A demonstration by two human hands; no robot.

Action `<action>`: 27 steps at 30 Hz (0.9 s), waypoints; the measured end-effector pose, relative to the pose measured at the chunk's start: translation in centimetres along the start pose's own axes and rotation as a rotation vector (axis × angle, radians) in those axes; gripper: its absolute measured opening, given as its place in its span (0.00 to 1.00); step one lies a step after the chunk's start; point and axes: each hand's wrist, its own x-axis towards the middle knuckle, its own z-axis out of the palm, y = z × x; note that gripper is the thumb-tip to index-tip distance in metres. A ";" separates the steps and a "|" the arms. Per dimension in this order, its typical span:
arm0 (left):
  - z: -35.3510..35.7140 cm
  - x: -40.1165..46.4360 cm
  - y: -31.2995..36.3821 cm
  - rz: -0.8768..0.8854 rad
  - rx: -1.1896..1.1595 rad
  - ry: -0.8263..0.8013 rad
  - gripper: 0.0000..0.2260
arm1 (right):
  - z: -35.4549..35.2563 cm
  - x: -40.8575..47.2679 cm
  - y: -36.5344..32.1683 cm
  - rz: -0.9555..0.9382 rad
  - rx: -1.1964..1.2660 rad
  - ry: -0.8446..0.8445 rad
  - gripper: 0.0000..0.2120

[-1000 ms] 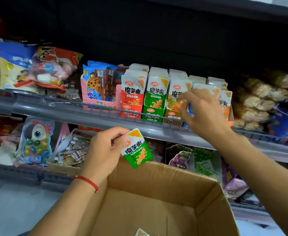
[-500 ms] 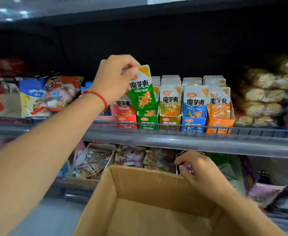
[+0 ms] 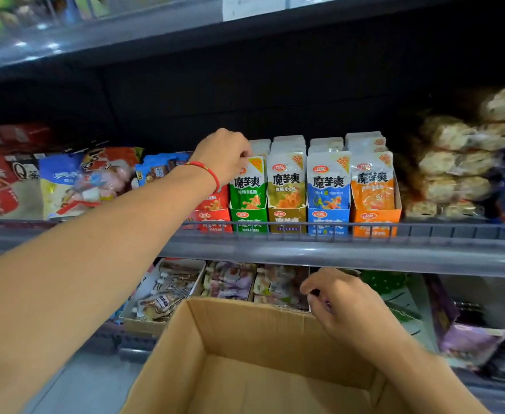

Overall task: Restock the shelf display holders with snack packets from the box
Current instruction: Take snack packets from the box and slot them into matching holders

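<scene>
A green snack packet (image 3: 248,186) stands at the front of the green display holder (image 3: 248,222) on the middle shelf. My left hand (image 3: 222,158) is at its top left corner and pinches it there. Red (image 3: 213,218), olive (image 3: 287,219), blue (image 3: 328,221) and orange (image 3: 375,219) holders stand in the same row, all filled with packets. My right hand (image 3: 339,300) grips the far rim of the brown cardboard box (image 3: 245,339) below the shelf. The box's visible inside shows no packets.
A wire rail (image 3: 424,224) runs along the shelf front. Bagged snacks (image 3: 65,186) lie left of the holders, wrapped rolls (image 3: 454,162) to the right. Trays of small packets (image 3: 167,291) sit on the lower shelf behind the box. Another shelf (image 3: 125,34) hangs overhead.
My left hand lowered the green packet from above the row into the green holder. My right hand stayed on the box rim. The view tilted up slightly.
</scene>
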 end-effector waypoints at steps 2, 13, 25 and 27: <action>0.5 0.0 0.1 0.036 0.111 0.003 0.09 | 0.1 -0.1 -0.1 0.003 -0.019 -0.037 0.10; 6.1 -18.1 0.6 0.229 -0.228 0.166 0.10 | 1.0 -1.9 2.4 0.044 -0.228 -0.404 0.10; 13.7 -27.0 -0.5 0.089 -0.237 -0.680 0.15 | 2.7 -1.3 2.0 -0.055 -0.433 -0.257 0.18; 13.5 -27.5 -0.4 0.107 -0.249 -0.858 0.16 | 2.8 -1.9 0.0 -0.146 -0.357 -0.194 0.13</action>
